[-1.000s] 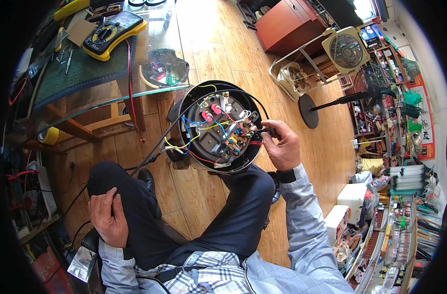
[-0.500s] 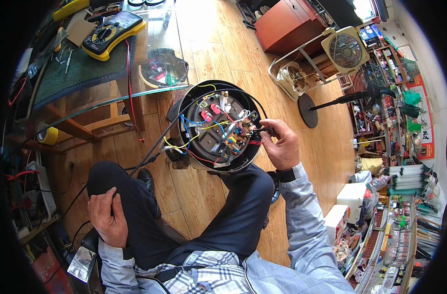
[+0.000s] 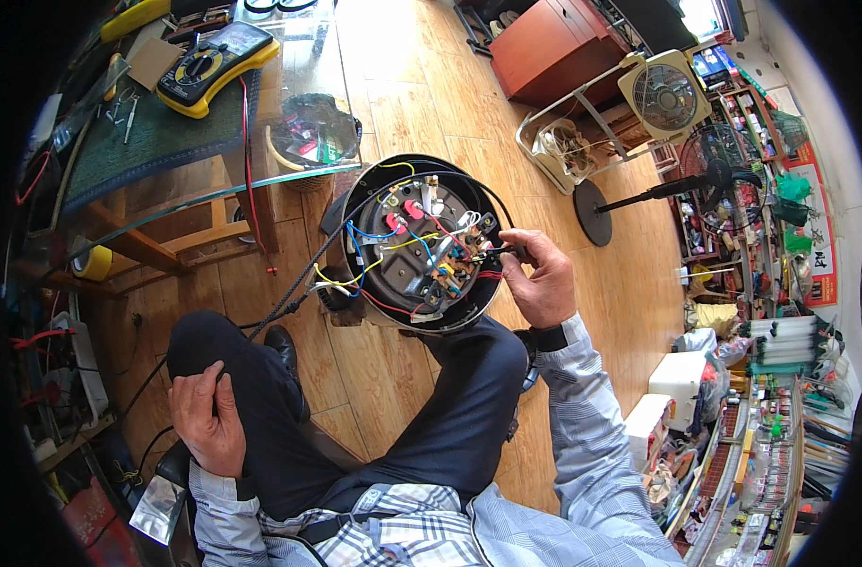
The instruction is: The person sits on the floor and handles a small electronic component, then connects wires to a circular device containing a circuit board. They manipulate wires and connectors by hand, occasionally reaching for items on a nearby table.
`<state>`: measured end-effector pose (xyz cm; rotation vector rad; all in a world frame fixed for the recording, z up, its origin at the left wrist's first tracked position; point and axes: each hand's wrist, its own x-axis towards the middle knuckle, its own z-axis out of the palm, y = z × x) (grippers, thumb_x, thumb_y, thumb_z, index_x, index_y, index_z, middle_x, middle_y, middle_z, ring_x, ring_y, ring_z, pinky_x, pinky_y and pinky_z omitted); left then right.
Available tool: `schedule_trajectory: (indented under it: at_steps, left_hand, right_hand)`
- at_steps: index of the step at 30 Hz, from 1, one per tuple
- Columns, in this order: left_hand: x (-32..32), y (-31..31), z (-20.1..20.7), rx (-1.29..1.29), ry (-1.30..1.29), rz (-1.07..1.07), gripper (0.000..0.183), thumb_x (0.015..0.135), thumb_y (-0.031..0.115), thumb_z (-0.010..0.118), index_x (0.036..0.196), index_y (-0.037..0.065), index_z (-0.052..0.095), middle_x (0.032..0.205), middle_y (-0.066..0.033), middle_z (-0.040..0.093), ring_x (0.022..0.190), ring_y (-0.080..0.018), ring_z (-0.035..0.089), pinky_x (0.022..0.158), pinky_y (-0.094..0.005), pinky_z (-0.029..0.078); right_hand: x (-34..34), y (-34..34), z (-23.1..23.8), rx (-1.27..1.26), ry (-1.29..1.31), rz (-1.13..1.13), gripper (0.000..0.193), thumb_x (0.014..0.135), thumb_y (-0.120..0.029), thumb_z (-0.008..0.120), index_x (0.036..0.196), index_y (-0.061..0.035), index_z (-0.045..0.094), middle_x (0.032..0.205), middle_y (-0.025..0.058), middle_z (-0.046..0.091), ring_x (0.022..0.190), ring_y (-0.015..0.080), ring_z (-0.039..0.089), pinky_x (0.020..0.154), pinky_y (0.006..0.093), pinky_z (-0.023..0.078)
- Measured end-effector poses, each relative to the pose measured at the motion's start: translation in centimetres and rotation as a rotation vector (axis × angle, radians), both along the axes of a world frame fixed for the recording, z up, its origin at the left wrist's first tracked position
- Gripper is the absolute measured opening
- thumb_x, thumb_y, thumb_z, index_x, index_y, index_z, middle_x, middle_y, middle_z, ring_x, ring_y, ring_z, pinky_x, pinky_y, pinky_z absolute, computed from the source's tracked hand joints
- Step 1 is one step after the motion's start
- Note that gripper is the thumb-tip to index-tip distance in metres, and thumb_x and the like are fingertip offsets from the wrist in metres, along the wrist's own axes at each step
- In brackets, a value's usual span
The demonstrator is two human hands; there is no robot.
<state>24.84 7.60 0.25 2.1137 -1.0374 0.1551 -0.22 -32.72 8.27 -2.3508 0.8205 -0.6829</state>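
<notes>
Near my knees stands a round, dark-rimmed cooker-like appliance (image 3: 494, 300) with its underside open. Inside are a dark metal base (image 3: 390, 274), red-sleeved terminals (image 3: 397, 223), blue, yellow, red and white wires, and a circuit board (image 3: 450, 274) on the right. At its right rim, my right hand (image 3: 544, 279) pinches a slim dark tool (image 3: 509, 250), whose tip reaches in over the board; its exact kind is hard to make out. My left hand (image 3: 207, 416) rests on my left thigh, fingers loosely stretched. A black braided cord (image 3: 299, 283) runs from the appliance past my left knee.
A glass-topped table (image 3: 303, 142) at upper left bears a yellow-and-black multimeter (image 3: 214, 71), with a red lead (image 3: 249, 180) hanging down. Under the glass is a basket (image 3: 313, 142). Standing fan (image 3: 594, 213), box fan (image 3: 664, 94) and crowded shelves (image 3: 752, 454) line the right.
</notes>
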Motion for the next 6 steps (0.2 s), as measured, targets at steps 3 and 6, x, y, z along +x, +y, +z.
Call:
schedule_trajectory:
  at_steps: [3,6]
  left_hand:
    - [-0.03,0.02,0.03,0.006,0.008,0.001,0.016,0.104,0.006,0.074,0.119,0.002,0.078,0.098,-0.0105,0.072,0.087,-0.0292,0.066,0.083,-0.0438,0.05]
    - [-0.02,0.03,0.07,0.003,0.002,-0.002,0.017,0.104,0.006,0.074,0.12,0.002,0.078,0.099,-0.0105,0.073,0.087,-0.0292,0.066,0.083,-0.044,0.05]
  right_hand:
    - [-0.03,0.02,-0.18,0.012,-0.007,-0.017,0.031,0.093,0.007,0.073,0.123,-0.0011,0.078,0.103,0.0105,0.076,0.086,0.0176,0.073,0.079,0.031,0.059]
    - [-0.12,0.03,-0.41,0.026,-0.017,-0.036,0.03,0.094,0.006,0.073,0.123,-0.0013,0.077,0.104,0.011,0.077,0.087,0.0182,0.074,0.08,0.0309,0.059]
